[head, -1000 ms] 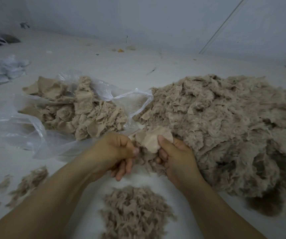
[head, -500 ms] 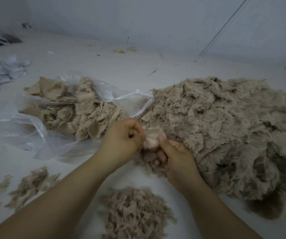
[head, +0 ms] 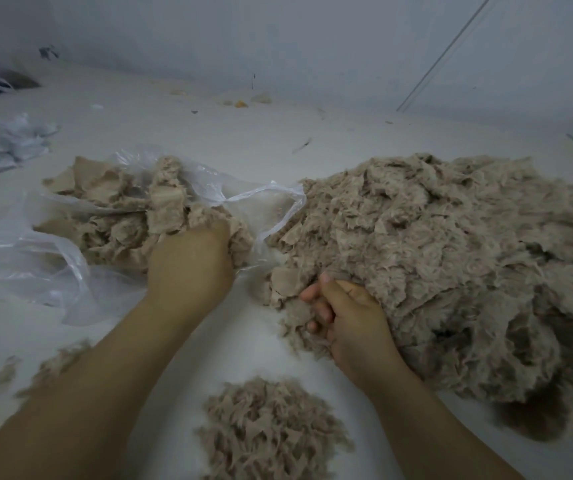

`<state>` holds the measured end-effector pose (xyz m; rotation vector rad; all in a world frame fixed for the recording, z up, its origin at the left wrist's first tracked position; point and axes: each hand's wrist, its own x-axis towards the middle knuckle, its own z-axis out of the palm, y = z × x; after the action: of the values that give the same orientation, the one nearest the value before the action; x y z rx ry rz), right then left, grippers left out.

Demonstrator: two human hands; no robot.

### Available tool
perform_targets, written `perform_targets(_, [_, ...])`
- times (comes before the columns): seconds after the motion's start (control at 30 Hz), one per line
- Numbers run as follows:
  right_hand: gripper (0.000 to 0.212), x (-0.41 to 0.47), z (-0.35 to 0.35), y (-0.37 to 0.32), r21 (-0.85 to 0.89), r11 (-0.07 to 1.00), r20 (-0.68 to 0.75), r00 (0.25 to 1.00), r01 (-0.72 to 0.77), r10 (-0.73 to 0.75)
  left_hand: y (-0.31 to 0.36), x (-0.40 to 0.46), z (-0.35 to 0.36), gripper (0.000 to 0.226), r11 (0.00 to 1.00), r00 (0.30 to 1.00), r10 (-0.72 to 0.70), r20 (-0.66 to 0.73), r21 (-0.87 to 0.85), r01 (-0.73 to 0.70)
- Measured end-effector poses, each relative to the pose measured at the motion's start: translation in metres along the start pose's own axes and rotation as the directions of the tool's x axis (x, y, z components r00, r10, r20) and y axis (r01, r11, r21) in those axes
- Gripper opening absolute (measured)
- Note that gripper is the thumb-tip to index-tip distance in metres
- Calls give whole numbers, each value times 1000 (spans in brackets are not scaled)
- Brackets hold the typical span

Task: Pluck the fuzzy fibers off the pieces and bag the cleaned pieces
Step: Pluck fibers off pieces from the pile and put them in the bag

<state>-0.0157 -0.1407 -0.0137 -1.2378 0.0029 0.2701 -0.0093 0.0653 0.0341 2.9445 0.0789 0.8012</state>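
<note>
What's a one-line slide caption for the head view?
Left hand reaches into the plastic bag of cleaned pieces; right hand grips a piece at the fuzzy pile.

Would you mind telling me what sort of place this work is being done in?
Probably a small workshop or home piecework spot: a big heap of fuzzy pieces lies on a bare white surface, beside a clear plastic bag of cleaned pieces and a pile of plucked fibers.
</note>
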Motion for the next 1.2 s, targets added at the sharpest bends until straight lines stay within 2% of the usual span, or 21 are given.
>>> perform_targets(0.07, [41, -1, 1, -1, 5, 1000, -6, 1000, -2, 2, 20, -8, -3, 11, 982, 996, 77, 33, -176, -70])
perform_targets(0.13, [41, 0, 1, -1, 5, 1000, -10, 1000, 5, -5, 39, -12, -3, 27, 940, 970, 140, 199, -334, -67])
perform_targets(0.17, [41, 0, 1, -1, 6, 1000, -14, 1000, 9, -9, 46, -14, -1, 31, 937, 947, 178, 269, -339, -79])
perform_targets(0.23, [41, 0, 1, 0, 11, 1000, -19, 1000, 19, -19, 56, -16, 5, 22, 950, 919, 217, 330, -289, -120])
perform_targets(0.3, [39, 0, 1, 1, 3, 999, -19, 999, 34, -34, 59, -16, 9, 11, 935, 938, 197, 284, -341, -93])
perform_targets(0.37, [41, -1, 1, 1, -4, 999, -15, 998, 54, -54, 61, -19, 11, 13, 896, 966, 193, 171, -433, -102])
perform_targets(0.47, [49, 0, 0, 1, -52, 996, 2, 998, 68, -68, 65, -24, 6, 23, 872, 951, 308, -21, -393, -291])
perform_targets(0.6, [48, 2, -1, 2, -38, 998, 16, 999, 45, -44, 62, -27, -3, 37, 850, 910, 414, -35, -343, -400])
perform_targets(0.7, [46, 3, -3, 5, -13, 999, 13, 999, 43, -42, 59, -30, -2, 25, 804, 878, 474, -70, -374, -463])
perform_targets(0.77, [42, 4, -4, 7, 11, 999, -4, 1000, 31, -31, 57, -32, 0, 13, 792, 917, 399, -22, -496, -357])
perform_targets(0.87, [39, 5, -6, 9, 20, 1000, -24, 1000, 15, -15, 58, -29, 4, 19, 717, 970, 161, 180, -697, 10])
perform_targets(0.93, [35, 4, -6, 8, 19, 1000, -13, 1000, 3, -3, 60, -25, 4, 11, 649, 944, 35, 327, -726, 227])
perform_targets(1.0, [31, 3, -6, 7, 36, 999, -16, 1000, -20, 21, 61, -21, 5, 8, 575, 901, -14, 433, -734, 361])
perform_targets(1.07, [37, 2, -7, 7, 38, 999, -6, 1000, -16, 17, 61, -21, 4, 7, 491, 886, -7, 463, -770, 407])
perform_targets(1.1, [42, 2, -8, 7, 11, 1000, 16, 1000, 4, -4, 62, -21, 4, 10, 473, 901, 0, 433, -794, 382])
perform_targets(1.2, [39, 0, -8, 5, -115, 991, 93, 994, 65, -55, 63, -23, 4, 17, 500, 948, 29, 318, -825, 261])
